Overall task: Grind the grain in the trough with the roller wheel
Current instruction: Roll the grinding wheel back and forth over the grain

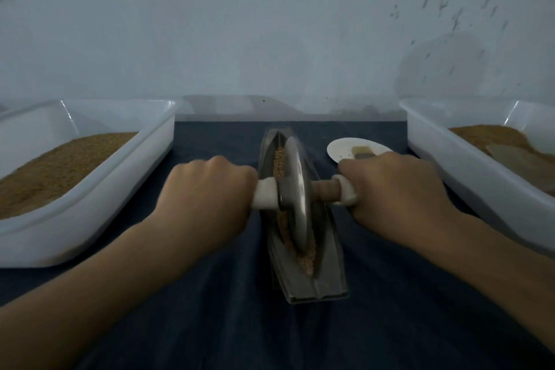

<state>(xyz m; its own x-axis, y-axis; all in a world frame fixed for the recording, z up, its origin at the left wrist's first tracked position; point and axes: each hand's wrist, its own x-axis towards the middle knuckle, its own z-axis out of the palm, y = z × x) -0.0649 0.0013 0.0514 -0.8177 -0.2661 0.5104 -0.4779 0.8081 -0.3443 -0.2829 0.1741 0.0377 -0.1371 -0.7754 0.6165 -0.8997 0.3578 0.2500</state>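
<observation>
We find the left hand (207, 189) curled tight round one end of the axle handle (264, 194) and the right hand (390, 189) gripping the other end. Between them the roller wheel (295, 186) stands upright in the trough (318, 285), with grain (306, 252) along the groove. The trough lies on a dark cloth (210, 294), between a left tray (120, 189) and a right tray (450, 165), both holding brown material. A small plate (342, 147) lies beyond the right hand.

Metal roller wheel (295, 189) — glossy; matt cloth (210, 309).
</observation>
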